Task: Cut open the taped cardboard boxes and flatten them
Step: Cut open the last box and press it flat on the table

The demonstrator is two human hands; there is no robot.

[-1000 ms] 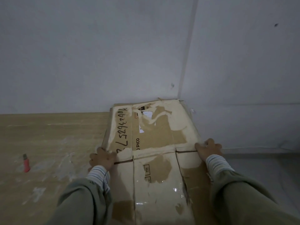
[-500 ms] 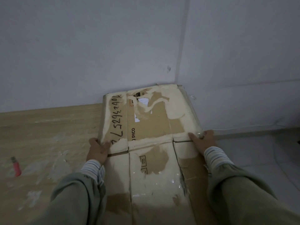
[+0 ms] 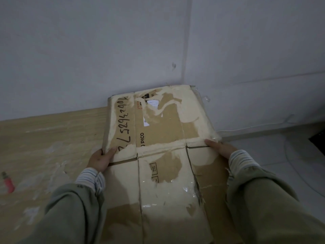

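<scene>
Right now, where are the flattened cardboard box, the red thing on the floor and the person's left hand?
cardboard box (image 3: 158, 127), head view, brown patch beside the printed word PICO.
red thing (image 3: 8, 184), head view, its red body.
left hand (image 3: 100, 159), head view, back of the hand.

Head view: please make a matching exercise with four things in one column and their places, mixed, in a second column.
1. cardboard box
2. red tool
3. left hand
4. right hand

A. at the box's right edge
B. far left, on the wooden surface
C. grips the box's left edge
D. middle, between both hands

Pairs: 1-D, 2-B, 3-C, 4-A
</scene>
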